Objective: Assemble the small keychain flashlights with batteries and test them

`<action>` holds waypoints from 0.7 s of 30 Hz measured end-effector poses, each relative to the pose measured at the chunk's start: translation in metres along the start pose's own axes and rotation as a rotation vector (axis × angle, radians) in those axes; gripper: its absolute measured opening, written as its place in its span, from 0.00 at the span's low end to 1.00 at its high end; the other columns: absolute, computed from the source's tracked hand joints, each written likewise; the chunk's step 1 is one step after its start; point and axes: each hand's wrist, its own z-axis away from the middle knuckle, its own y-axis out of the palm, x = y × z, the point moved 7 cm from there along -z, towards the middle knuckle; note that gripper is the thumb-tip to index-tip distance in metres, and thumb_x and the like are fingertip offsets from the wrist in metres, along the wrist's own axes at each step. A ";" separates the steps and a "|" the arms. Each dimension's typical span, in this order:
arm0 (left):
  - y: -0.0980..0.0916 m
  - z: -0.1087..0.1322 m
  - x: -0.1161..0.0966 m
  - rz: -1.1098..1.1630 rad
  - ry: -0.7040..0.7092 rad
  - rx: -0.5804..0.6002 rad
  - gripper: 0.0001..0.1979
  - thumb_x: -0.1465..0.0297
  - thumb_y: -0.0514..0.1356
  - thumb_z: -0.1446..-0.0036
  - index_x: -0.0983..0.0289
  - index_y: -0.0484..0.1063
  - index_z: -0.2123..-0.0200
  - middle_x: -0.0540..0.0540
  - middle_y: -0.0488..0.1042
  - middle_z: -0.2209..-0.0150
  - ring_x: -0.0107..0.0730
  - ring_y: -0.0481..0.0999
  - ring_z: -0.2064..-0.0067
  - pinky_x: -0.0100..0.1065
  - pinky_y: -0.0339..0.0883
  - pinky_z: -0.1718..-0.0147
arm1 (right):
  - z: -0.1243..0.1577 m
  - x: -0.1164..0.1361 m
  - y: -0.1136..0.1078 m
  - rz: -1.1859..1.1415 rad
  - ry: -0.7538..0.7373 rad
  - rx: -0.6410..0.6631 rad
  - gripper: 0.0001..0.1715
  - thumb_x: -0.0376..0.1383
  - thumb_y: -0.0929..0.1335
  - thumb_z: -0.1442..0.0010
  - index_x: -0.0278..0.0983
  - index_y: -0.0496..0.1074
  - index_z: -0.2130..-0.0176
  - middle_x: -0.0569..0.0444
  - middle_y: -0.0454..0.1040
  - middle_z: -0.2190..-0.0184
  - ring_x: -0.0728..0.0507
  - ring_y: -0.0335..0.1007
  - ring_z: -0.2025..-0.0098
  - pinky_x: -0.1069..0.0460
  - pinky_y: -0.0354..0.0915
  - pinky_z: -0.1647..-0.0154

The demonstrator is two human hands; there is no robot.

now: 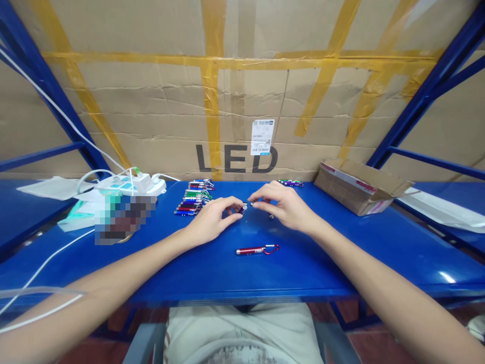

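Note:
My left hand (215,218) is closed around a small dark purple keychain flashlight (241,209), mostly hidden by the fingers, with its metallic end towards the right. Facing it, my right hand (282,203) pinches a tiny metallic piece (251,203) between thumb and fingertips, too small to name. The two held ends are very close together; I cannot tell whether they touch. A red keychain flashlight (250,251) with a red carabiner clip lies nearer to me on the blue table (212,278). Beside my left hand, several flashlights (186,208) in blue, red and green lie in a row.
More flashlights (291,183) lie at the back edge, beyond my right hand. An open cardboard box (356,189) stands at the right. On the left are a white power strip (157,187), cables and a blurred dark object (125,222). A large taped carton (170,111) walls off the back.

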 end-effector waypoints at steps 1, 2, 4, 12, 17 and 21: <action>0.000 0.000 0.000 0.000 0.000 0.003 0.07 0.64 0.64 0.28 0.58 0.77 0.50 0.52 0.83 0.52 0.37 0.80 0.56 0.39 0.70 0.51 | 0.000 0.000 0.001 -0.002 -0.005 -0.004 0.07 0.38 0.71 0.25 0.42 0.81 0.53 0.52 0.85 0.56 0.39 0.75 0.54 0.44 0.66 0.50; 0.000 0.000 -0.001 -0.002 0.001 0.005 0.07 0.64 0.64 0.28 0.58 0.77 0.50 0.52 0.83 0.52 0.37 0.80 0.56 0.39 0.70 0.51 | 0.000 -0.001 0.001 -0.002 -0.004 -0.014 0.06 0.39 0.71 0.26 0.42 0.81 0.54 0.52 0.84 0.57 0.40 0.74 0.55 0.45 0.66 0.50; 0.000 0.000 -0.002 -0.013 0.008 0.010 0.08 0.64 0.64 0.28 0.58 0.77 0.49 0.52 0.83 0.51 0.38 0.80 0.56 0.39 0.70 0.51 | 0.001 -0.002 0.001 0.006 0.010 -0.049 0.05 0.41 0.73 0.28 0.41 0.79 0.57 0.52 0.83 0.59 0.40 0.73 0.57 0.45 0.66 0.52; 0.001 0.001 -0.005 -0.030 0.025 0.012 0.09 0.63 0.64 0.28 0.58 0.78 0.49 0.54 0.83 0.51 0.39 0.79 0.55 0.41 0.70 0.50 | 0.000 0.002 0.008 -0.070 0.037 -0.022 0.07 0.42 0.73 0.28 0.41 0.80 0.56 0.51 0.82 0.58 0.40 0.72 0.56 0.45 0.66 0.50; 0.001 0.001 -0.004 -0.027 0.026 0.011 0.09 0.62 0.64 0.28 0.58 0.78 0.49 0.54 0.83 0.51 0.40 0.80 0.55 0.41 0.70 0.49 | 0.000 0.001 0.011 -0.129 0.123 0.015 0.08 0.41 0.72 0.28 0.42 0.80 0.52 0.51 0.83 0.55 0.41 0.73 0.57 0.45 0.67 0.51; 0.001 0.001 -0.004 -0.043 0.029 0.011 0.09 0.63 0.63 0.28 0.58 0.78 0.49 0.54 0.83 0.51 0.39 0.80 0.55 0.40 0.71 0.50 | 0.001 -0.001 0.014 -0.122 0.149 0.029 0.08 0.42 0.73 0.29 0.41 0.80 0.55 0.51 0.82 0.58 0.41 0.72 0.58 0.46 0.66 0.53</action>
